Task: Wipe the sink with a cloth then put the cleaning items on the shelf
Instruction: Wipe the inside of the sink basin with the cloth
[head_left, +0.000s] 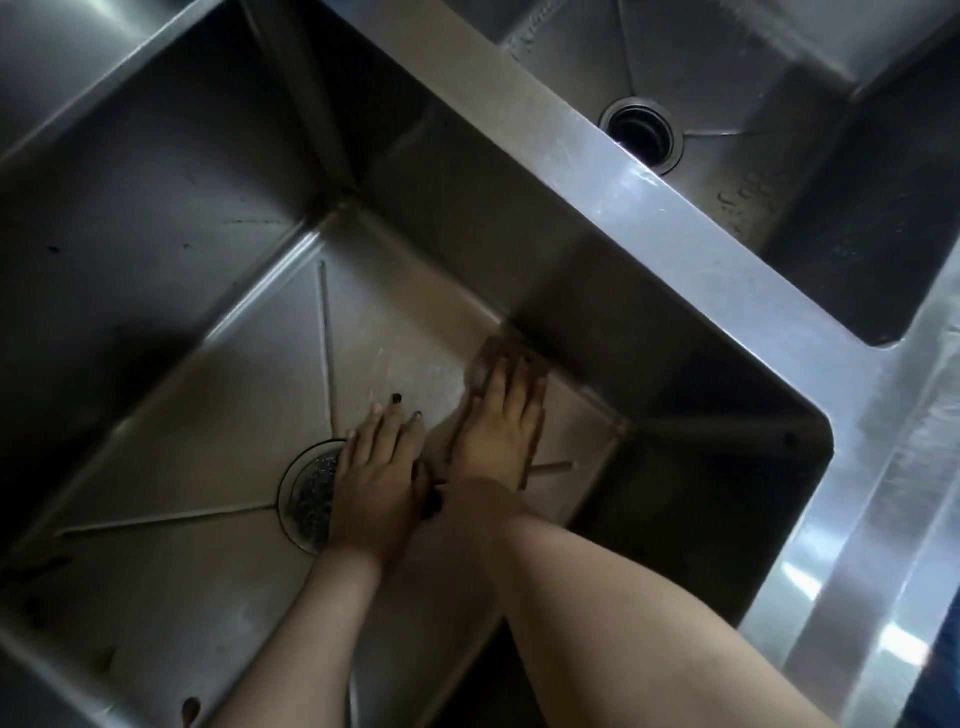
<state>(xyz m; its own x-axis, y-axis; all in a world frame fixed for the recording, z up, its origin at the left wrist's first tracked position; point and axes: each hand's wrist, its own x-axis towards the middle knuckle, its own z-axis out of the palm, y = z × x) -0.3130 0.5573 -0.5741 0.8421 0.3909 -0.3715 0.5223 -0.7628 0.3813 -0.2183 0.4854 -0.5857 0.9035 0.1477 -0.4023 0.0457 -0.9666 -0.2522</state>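
Note:
I look down into a deep stainless steel sink (171, 218). My right hand (498, 431) reaches to the sink floor near the right wall, its fingers stretched over a brownish cloth (511, 351) and pressing it against the bottom edge. The cloth is blurred and mostly covered by the fingers. My left hand (379, 467) lies flat on the sink floor beside the right wrist, fingers apart, holding nothing. It partly covers the round drain strainer (309, 499).
A second basin (831, 171) with its own drain hole (641, 132) lies at the upper right, behind a wide steel divider (675, 218). The sink's flat front rim (857, 519) runs down the right side. Pressed ridges radiate from the drain.

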